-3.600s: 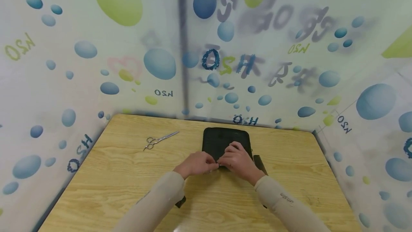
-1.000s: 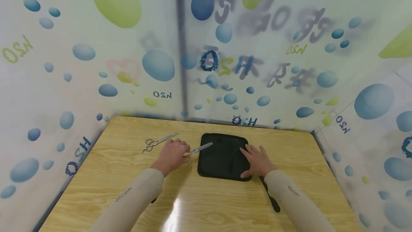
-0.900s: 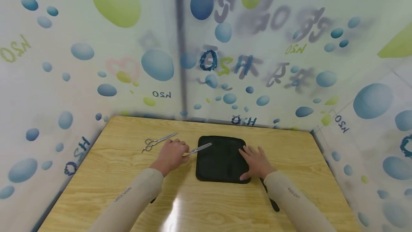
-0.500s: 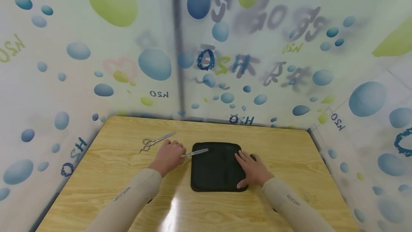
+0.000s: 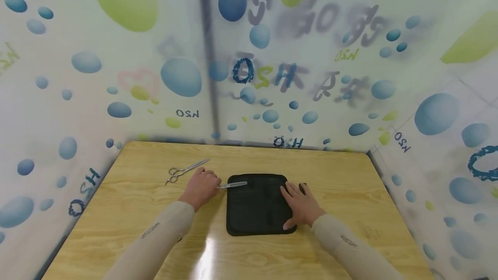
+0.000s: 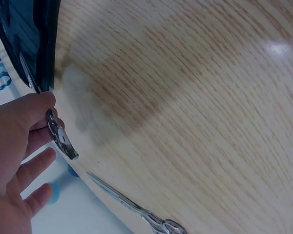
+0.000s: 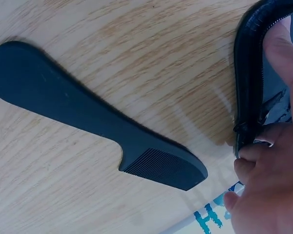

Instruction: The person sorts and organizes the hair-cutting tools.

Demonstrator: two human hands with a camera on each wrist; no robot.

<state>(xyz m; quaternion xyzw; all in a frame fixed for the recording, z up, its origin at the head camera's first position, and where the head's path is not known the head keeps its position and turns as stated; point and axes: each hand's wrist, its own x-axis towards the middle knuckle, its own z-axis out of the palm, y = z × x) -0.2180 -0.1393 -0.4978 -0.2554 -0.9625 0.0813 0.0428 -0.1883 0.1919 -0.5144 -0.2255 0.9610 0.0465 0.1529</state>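
Note:
My left hand (image 5: 201,186) pinches a pair of silver hairdressing scissors (image 5: 235,184) between thumb and fingers. Their blades point right, over the upper left corner of a flat black zippered case (image 5: 254,211). In the left wrist view, the handle rings (image 6: 60,134) stick out below my thumb, with the other fingers loose. My right hand (image 5: 301,205) lies spread on the case's right side. The right wrist view shows its thumb on the case inside the zipper line (image 7: 262,73), and fingers at the far edge.
A second pair of silver scissors (image 5: 186,170) lies on the wooden table (image 5: 148,202) to the left of my left hand. A black wide-handled comb (image 7: 88,102) lies right of the case, mostly hidden by my right arm in the head view. Patterned walls (image 5: 268,55) border the table.
Both hands first worked at the case's near edge. Since then my left hand has taken up scissors, and my right hand lies flat on the case, which has slid nearer to me.

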